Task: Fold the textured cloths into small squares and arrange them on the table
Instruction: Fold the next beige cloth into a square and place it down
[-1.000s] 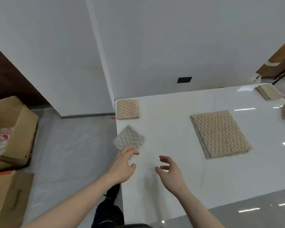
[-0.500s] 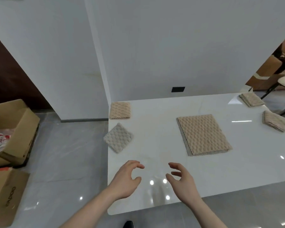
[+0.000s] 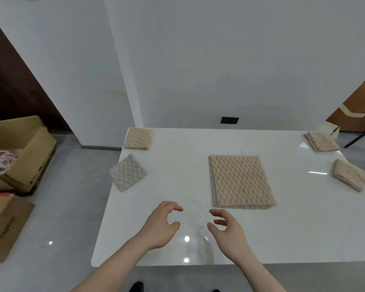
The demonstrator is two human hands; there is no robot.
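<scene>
A stack of large beige textured cloths (image 3: 241,181) lies flat at the middle of the white table (image 3: 181,165). A small grey folded square (image 3: 128,172) sits askew at the left edge, partly overhanging it. Behind it a beige folded square (image 3: 138,138) fills the far left corner. Two more beige folded squares lie at the far right (image 3: 321,141) and the right edge (image 3: 350,174). My left hand (image 3: 161,225) and my right hand (image 3: 227,230) hover over the near part of the table, fingers loosely curled, holding nothing.
Open cardboard boxes (image 3: 19,154) stand on the grey floor to the left, one with a red and white bag inside. A white wall with a black socket (image 3: 229,120) backs the table. A chair leg (image 3: 360,135) shows at the far right.
My left hand has left the grey folded square and drawn back toward me. The view has shifted right and back, so the whole table now shows. Both hands stay empty.
</scene>
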